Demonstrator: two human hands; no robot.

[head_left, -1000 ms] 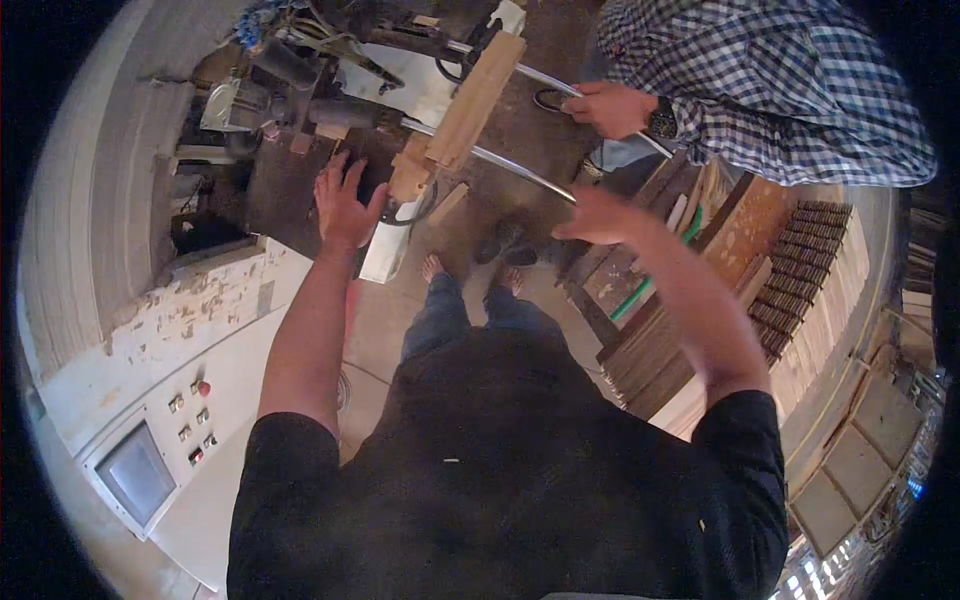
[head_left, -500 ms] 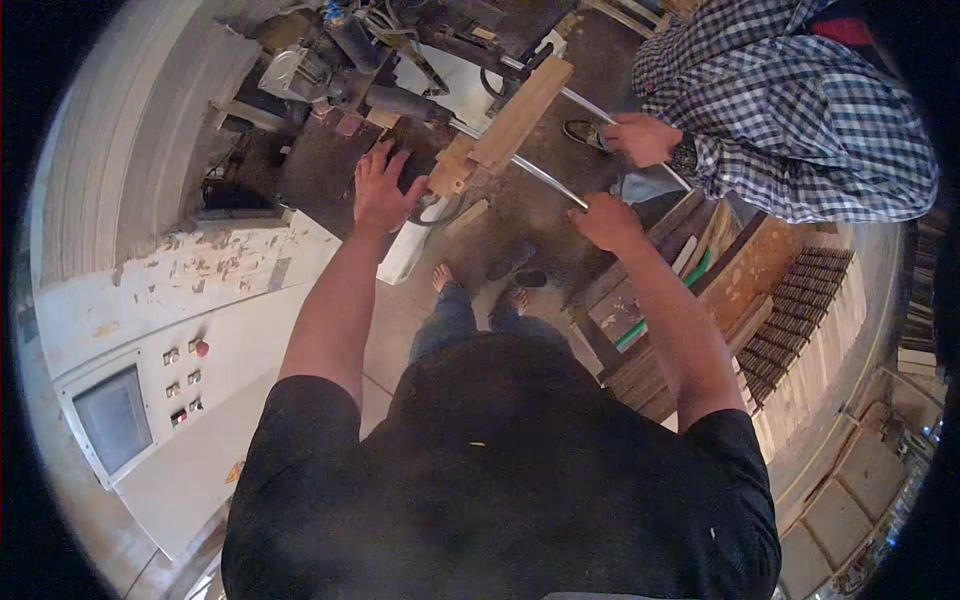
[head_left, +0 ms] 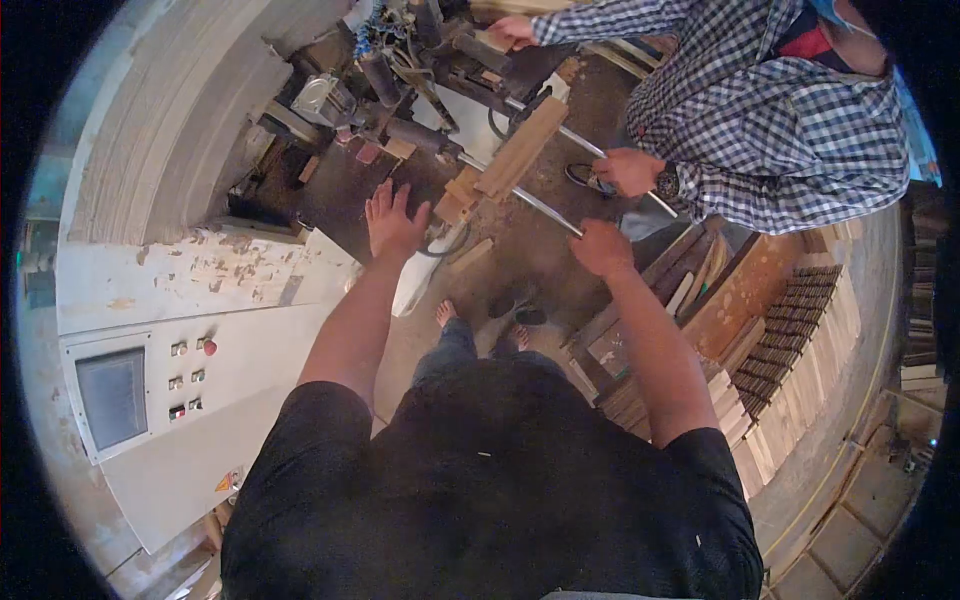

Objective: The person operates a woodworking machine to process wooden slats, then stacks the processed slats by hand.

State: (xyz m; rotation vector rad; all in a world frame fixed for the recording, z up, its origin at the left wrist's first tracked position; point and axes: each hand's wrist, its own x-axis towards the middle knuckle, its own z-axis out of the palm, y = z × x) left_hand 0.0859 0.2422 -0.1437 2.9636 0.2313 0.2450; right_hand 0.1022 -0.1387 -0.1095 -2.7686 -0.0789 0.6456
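My right hand (head_left: 603,247) is closed around the near end of a metal rod (head_left: 545,207). To the left, my left hand (head_left: 396,222) has its fingers spread and holds nothing, close to the dark machine table (head_left: 345,190). A wooden board (head_left: 522,150) lies across the rod and a second metal rod (head_left: 583,142), with smaller wood blocks (head_left: 460,195) at its lower left. A co-worker's hand (head_left: 632,172) grips the second rod, and that person's other hand (head_left: 512,32) reaches to the machine at the top.
A control cabinet with a screen (head_left: 112,398) and buttons stands at the left. Stacked wooden strips (head_left: 790,385) fill the right side beside a wooden bin (head_left: 755,285). The co-worker in a checked shirt (head_left: 760,120) stands close at upper right. Cylinders and hoses (head_left: 400,60) crowd the top.
The co-worker's far hand has come into view at the machine's top. My view has shifted slightly; my right hand keeps its hold on the rod and my left stays spread.
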